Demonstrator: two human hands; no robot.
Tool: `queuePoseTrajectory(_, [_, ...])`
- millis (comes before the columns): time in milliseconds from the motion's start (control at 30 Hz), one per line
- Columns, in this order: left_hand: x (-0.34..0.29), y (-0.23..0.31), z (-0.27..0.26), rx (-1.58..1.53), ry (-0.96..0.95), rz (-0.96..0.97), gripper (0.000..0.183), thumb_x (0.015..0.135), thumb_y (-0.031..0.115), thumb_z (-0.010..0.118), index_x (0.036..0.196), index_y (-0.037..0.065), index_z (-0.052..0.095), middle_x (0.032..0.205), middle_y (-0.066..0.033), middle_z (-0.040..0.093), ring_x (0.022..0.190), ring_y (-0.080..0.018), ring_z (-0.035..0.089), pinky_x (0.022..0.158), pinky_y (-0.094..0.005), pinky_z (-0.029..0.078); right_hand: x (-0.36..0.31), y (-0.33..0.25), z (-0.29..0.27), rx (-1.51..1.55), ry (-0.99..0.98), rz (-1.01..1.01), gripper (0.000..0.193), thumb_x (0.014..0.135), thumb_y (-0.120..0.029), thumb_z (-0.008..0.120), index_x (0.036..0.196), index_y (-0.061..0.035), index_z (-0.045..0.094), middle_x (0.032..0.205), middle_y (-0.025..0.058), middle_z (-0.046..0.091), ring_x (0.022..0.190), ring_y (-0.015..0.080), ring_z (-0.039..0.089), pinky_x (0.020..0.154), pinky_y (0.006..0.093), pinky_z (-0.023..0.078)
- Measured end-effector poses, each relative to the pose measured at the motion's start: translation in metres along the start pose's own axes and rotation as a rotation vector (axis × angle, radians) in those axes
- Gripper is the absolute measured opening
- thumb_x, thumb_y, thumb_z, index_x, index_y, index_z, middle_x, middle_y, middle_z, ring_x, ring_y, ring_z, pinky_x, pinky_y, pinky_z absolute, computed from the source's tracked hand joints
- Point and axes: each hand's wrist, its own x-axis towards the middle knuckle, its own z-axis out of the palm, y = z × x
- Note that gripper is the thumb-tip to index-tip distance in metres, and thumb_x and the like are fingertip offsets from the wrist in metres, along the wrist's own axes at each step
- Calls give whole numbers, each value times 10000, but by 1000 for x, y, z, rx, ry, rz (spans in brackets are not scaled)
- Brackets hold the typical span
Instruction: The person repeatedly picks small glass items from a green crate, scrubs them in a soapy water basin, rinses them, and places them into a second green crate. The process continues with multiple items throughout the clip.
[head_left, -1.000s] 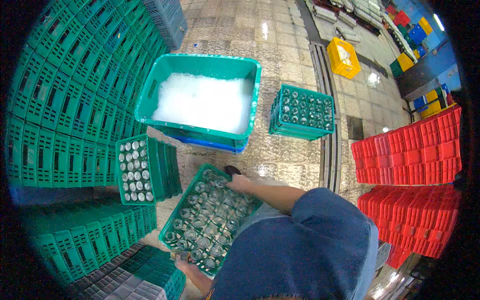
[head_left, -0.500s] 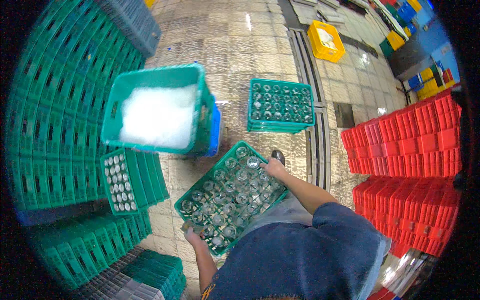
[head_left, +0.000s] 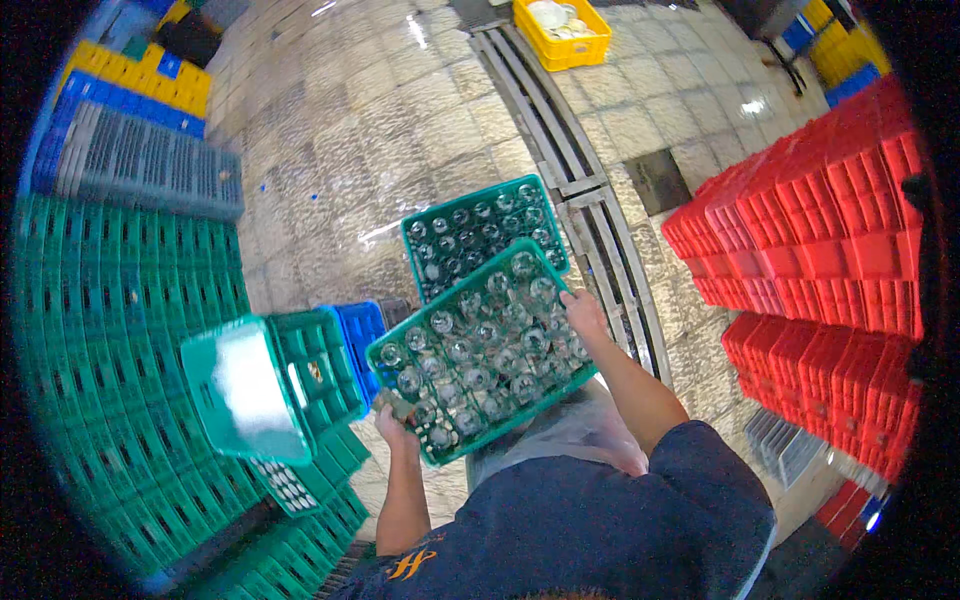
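A green crate packed with rows of clear glasses is held in front of me, slanting up to the right. My left hand is closed on its lower left end; a small brownish piece shows by those fingers, too unclear to name. My right hand grips the right end, thumb over the rim. Just beyond, another green crate of glasses is on the floor, its near side partly hidden by the one I hold.
At left, a green bin with white contents sits beside a blue crate and tall green crate stacks. Red crates rise at right. A slatted floor drain runs past a yellow crate of white dishes.
The view has swung right and I am nearer the floor crate. The held crate now overlaps its near edge. Both hands keep their hold.
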Motion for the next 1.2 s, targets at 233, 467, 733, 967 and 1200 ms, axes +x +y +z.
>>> queuePoseTrajectory(233, [158,3,153,141,-59,-35,283,995,272,496,1170,82,610,952,-93,680,735,-264,661,569,-403,492,106,-35,-22,217,160,-102,497,969,-478,528,1286,-121,664,1200,217,709,1152,406,659,967,528,503])
queuePoseTrajectory(467, [280,1,251,160,-133,-116,333,1019,307,468,1201,76,625,984,-80,707,813,-266,657,597,-418,485,231,-66,4,348,188,-42,445,997,-460,541,1275,-138,672,1180,209,712,1112,424,660,950,523,514])
queuePoseTrajectory(733, [330,-6,279,194,-294,-153,321,1035,323,407,1091,80,607,889,-86,672,712,-248,602,569,-410,454,277,-66,44,378,250,-91,408,1046,-442,478,1254,-142,660,1146,209,714,1077,423,668,922,521,520])
queuePoseTrajectory(967, [345,-6,271,88,-307,-222,287,1024,313,428,1038,93,611,826,-81,636,665,-232,581,589,-383,463,286,-60,55,403,213,-106,420,1048,-441,483,1294,-139,639,1162,215,703,1084,414,667,921,525,524])
queuePoseTrajectory(1200, [316,-2,239,552,49,134,182,967,102,543,1105,59,653,971,-106,693,820,-257,672,720,-418,569,298,-49,63,210,240,-290,435,1033,-366,533,1294,-30,624,1283,240,639,1174,435,602,1056,529,445])
